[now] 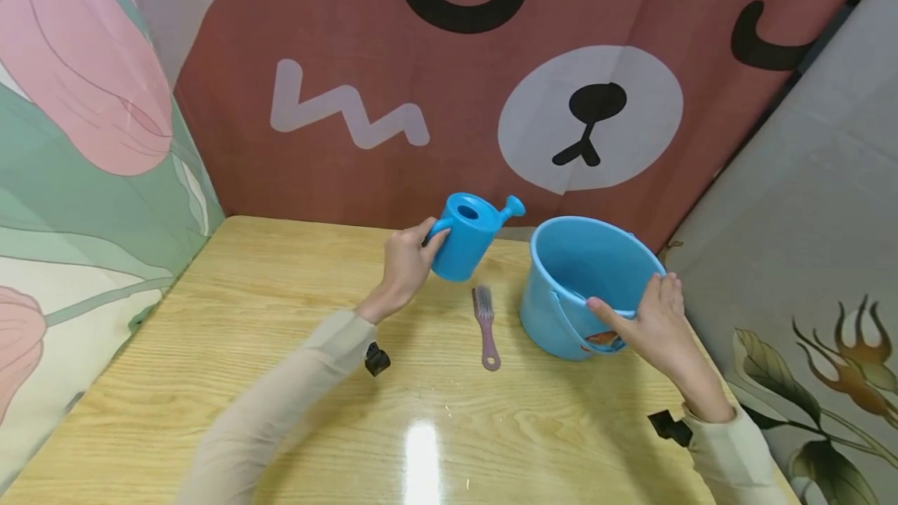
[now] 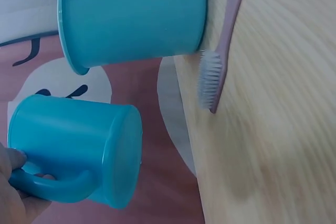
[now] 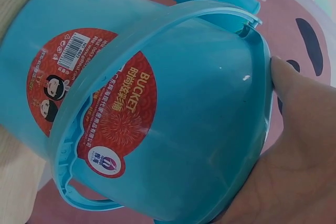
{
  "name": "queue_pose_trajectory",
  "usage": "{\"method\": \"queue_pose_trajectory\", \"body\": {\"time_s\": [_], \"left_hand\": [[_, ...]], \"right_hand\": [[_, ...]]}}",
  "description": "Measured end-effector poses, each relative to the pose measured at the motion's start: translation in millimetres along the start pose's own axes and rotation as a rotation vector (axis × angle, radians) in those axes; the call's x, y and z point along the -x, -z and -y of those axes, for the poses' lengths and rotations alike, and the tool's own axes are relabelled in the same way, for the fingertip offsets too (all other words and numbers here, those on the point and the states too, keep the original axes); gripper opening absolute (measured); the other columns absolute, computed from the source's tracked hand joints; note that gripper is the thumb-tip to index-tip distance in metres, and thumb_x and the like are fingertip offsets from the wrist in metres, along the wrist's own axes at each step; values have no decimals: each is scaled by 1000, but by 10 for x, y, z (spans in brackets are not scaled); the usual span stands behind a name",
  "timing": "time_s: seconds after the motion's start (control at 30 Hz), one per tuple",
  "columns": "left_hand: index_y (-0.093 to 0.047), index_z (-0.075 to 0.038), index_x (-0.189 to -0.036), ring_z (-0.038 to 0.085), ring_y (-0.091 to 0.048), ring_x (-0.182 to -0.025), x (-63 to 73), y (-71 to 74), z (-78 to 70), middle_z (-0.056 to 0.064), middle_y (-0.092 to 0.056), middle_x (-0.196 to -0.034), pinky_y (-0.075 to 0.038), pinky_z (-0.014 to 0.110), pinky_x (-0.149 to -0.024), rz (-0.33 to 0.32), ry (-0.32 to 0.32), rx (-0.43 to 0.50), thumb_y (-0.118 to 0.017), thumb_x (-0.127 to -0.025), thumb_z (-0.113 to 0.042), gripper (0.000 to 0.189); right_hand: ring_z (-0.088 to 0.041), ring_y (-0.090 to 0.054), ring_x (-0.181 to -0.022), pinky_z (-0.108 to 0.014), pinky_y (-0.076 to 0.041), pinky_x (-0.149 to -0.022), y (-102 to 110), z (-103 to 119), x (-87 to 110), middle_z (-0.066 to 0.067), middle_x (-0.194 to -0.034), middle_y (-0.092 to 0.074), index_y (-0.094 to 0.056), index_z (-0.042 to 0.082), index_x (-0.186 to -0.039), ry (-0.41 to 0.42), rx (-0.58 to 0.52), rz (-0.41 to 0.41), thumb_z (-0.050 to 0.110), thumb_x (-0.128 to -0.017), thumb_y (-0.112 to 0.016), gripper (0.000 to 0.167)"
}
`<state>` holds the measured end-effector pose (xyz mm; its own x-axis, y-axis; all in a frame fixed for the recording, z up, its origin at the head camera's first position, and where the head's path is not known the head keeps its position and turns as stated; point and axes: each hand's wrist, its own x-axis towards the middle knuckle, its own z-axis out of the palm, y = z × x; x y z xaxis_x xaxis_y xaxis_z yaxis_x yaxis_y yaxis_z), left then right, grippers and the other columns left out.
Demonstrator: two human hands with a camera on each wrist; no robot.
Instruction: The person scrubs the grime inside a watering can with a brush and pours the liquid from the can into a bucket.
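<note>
My left hand grips the handle of a blue toy watering can, its spout pointing right. In the left wrist view the watering can hangs off the table, its base showing. At the right stands a blue bucket, upright, its handle folded down at the front. My right hand rests on the near right part of the bucket's rim, thumb spread and fingers straight. The right wrist view has the bucket up close with its red label. Between can and bucket lies a purple-handled brush, bristles toward the back.
All of this is on a light wooden table. A reddish-brown cloth with a cartoon bear face stands along its back edge. Flowered cloth hangs at the left, and a grey flowered cloth at the right, close to the bucket.
</note>
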<state>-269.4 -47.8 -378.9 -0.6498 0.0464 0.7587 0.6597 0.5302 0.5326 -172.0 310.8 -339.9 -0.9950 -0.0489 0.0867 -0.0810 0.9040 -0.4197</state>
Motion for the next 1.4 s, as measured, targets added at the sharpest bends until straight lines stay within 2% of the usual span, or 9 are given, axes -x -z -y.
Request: {"method": "queue_pose_trajectory", "body": {"time_s": [0.13, 0.43, 0.7, 0.87, 1.13, 1.4], "left_hand": [[-68, -1, -90, 24, -71, -71, -69, -81, -34, 12, -69, -75, -60, 37, -66, -9, -13, 4, -66, -98, -14, 16], [-64, -3, -85, 22, -72, -72, -169, -207, -126, 11, -69, -76, -61, 35, -68, 27, -63, 6, -64, -99, -14, 17], [-64, -3, -85, 23, -73, -75, -242, -301, -240, 12, -70, -78, -61, 36, -68, -1, -99, 2, -63, -99, -13, 17], [-65, -3, -87, 22, -73, -76, -278, -324, -308, 11, -70, -78, -61, 36, -69, 7, -107, 6, -63, -99, -12, 16], [-59, -4, -81, 16, -66, -61, -280, -384, -373, 6, -59, -64, -57, 31, -60, 23, -140, -22, -63, -99, -11, 20], [-60, -4, -83, 13, -60, -57, -277, -443, -441, 3, -53, -62, -57, 29, -62, 61, -140, -30, -61, -100, -13, 19]], "right_hand": [[-57, 22, -137, -71, 2, -110, 2, -2, -5, -39, -150, 24, 12, -22, -143, -3, -3, 1, 62, -93, -56, 119], [-56, 23, -137, -70, 2, -111, -13, -8, -8, -38, -150, 26, 12, -21, -143, -13, -1, 4, 62, -94, -55, 118], [-56, 23, -137, -71, 2, -110, -10, -14, -3, -38, -149, 26, 12, -22, -143, -15, -3, -1, 62, -94, -54, 118], [-56, 24, -137, -71, 2, -110, -21, -14, -1, -38, -149, 26, 12, -22, -143, -16, -7, 1, 62, -94, -54, 118], [-58, 21, -137, -71, 3, -110, -36, -12, 0, -41, -149, 23, 10, -24, -143, 0, -17, -25, 60, -94, -56, 117], [-58, 21, -137, -72, 1, -110, -35, -34, -4, -41, -149, 23, 10, -23, -143, -2, -10, -23, 60, -94, -56, 117]]}}
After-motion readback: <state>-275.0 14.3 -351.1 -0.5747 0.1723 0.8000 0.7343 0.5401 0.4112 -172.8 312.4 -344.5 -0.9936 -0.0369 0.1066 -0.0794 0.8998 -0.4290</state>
